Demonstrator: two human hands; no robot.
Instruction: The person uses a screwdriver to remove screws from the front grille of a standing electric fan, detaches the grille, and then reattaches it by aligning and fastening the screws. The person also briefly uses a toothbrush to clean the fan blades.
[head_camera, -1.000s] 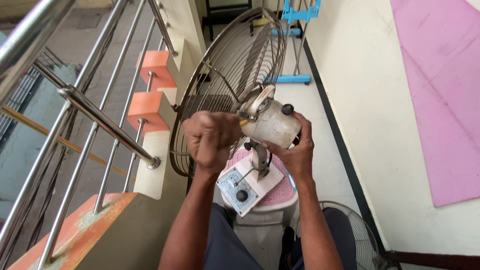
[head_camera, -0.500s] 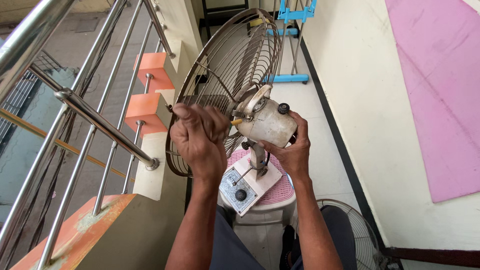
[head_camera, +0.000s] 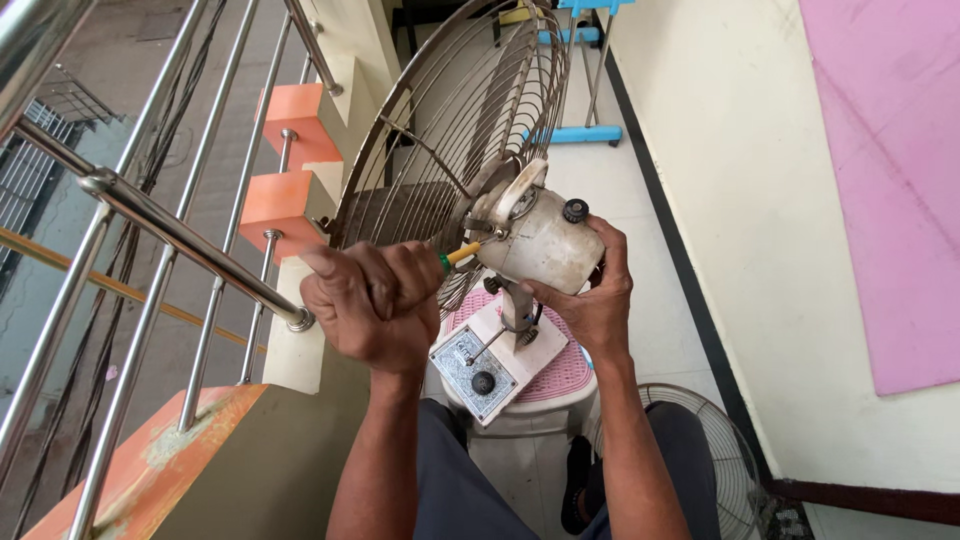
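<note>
A table fan stands on a pink plastic stool (head_camera: 560, 375) between my knees. Its cream motor housing (head_camera: 545, 240) carries the round wire rear grille (head_camera: 450, 130), which faces away from me. My right hand (head_camera: 590, 300) cups the motor housing from below and behind. My left hand (head_camera: 370, 300) is closed on a screwdriver with a yellow and green handle (head_camera: 455, 256), whose tip meets the front of the housing near the grille. The fan's square base (head_camera: 495, 355) with a black knob lies just below.
A steel stair railing (head_camera: 180, 235) runs along my left, with orange steps (head_camera: 285, 205) beyond it. A cream wall (head_camera: 740, 200) with a pink sheet (head_camera: 890, 170) is on my right. A second wire grille (head_camera: 700, 450) lies on the floor by my right leg. A blue frame (head_camera: 585, 70) stands farther back.
My left hand has turned and shifted a little on the screwdriver against the motor housing. My right hand stays on the housing. The fan has not moved.
</note>
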